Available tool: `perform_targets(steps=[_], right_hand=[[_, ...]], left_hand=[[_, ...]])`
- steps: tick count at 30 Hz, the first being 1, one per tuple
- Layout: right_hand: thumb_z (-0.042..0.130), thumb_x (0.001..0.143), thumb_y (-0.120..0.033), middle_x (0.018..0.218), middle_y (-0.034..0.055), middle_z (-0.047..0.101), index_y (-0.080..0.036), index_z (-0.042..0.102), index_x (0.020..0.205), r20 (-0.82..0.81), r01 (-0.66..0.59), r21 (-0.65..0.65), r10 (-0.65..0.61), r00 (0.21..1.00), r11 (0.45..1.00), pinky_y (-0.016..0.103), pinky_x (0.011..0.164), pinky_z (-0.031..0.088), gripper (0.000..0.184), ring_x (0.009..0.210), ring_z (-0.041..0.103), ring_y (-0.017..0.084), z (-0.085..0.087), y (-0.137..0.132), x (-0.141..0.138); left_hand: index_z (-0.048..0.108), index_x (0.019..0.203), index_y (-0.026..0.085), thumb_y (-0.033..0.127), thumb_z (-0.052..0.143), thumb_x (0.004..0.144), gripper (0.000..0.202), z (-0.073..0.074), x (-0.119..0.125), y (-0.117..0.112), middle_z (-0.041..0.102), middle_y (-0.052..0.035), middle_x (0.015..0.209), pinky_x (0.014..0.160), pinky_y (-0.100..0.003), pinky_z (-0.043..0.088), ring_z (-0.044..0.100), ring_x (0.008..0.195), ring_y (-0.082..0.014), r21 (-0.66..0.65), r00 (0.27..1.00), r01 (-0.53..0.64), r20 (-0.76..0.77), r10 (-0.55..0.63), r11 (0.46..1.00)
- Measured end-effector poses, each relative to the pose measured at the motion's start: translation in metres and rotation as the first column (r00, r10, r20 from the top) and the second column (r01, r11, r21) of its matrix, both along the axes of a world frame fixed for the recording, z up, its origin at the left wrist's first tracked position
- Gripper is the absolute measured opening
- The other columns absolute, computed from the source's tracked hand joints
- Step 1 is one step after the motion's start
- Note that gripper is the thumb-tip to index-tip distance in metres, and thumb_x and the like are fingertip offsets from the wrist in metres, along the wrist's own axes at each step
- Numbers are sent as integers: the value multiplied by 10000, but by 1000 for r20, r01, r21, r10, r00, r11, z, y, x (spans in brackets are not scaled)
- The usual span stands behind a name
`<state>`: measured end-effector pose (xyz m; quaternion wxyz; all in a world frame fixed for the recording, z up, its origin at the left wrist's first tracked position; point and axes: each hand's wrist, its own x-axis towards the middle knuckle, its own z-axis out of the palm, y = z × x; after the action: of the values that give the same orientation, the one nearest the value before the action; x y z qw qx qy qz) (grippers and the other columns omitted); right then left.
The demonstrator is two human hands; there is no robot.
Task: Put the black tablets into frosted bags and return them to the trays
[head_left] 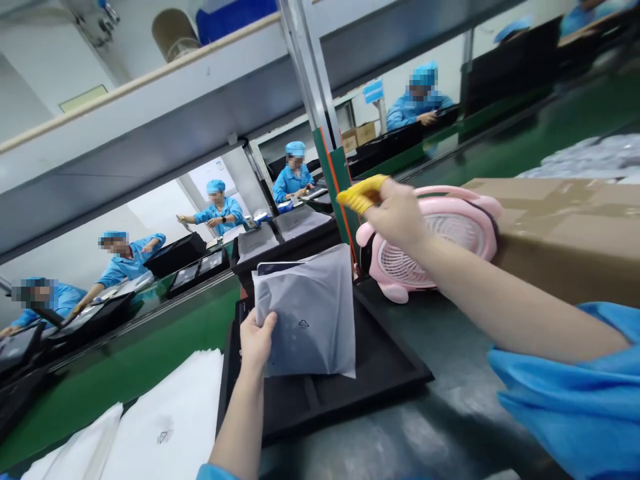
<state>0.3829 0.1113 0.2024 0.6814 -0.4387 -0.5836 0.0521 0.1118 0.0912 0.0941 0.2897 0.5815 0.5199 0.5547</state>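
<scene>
My left hand (257, 340) grips a translucent plastic bag (310, 327) by its left edge, thumb in front. Inside the bag is a flat, tablet-like device (283, 267), its pale top edge showing at the opening. The bag is held tilted up over a black tray (370, 373) on the work surface. My right hand (390, 207) is raised to the right of the bag, apart from it, with yellow finger cots on its fingertips. Those fingertips are drawn together, and nothing shows between them. Behind that hand stands a pink fan (440, 240).
White bags (170, 407) lie stacked at the lower left. A taped cardboard box (565, 227) stands right of the fan. Beyond a metal post (313, 80) and overhead shelf (150, 127), several co-workers in blue sit along the green conveyor (125, 373) with black trays (285, 233).
</scene>
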Motion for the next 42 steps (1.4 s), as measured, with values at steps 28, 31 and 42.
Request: perform_targets(steps=[28, 31, 42], right_hand=[[615, 719, -463, 831, 15, 683, -201, 658, 815, 751, 46, -324, 227, 620, 945, 243, 636, 402, 282, 749, 609, 157, -18, 52, -103], [599, 732, -479, 834, 23, 675, -197, 658, 839, 792, 50, -343, 260, 552, 938, 248, 648, 405, 307, 763, 604, 164, -28, 57, -104], [583, 750, -462, 1145, 120, 585, -161, 520, 1203, 831, 123, -530, 486, 271, 839, 301, 830, 416, 547, 1063, 517, 248, -105, 125, -183]], left_hand=[[585, 1038, 102, 97, 574, 636, 402, -76, 58, 20, 542, -171, 1220, 969, -341, 363, 497, 1143, -252, -368, 993, 117, 30, -114, 922], [585, 1086, 141, 135, 567, 670, 417, -61, 22, 4, 558, -136, 1222, 963, -349, 384, 521, 1123, -229, -276, 967, 242, -8, -254, 930], [548, 1045, 124, 289, 463, 805, 303, -78, -186, -33, 584, -146, 1081, 770, -321, 417, 564, 972, -256, -368, 472, -560, -878, -79, 742]])
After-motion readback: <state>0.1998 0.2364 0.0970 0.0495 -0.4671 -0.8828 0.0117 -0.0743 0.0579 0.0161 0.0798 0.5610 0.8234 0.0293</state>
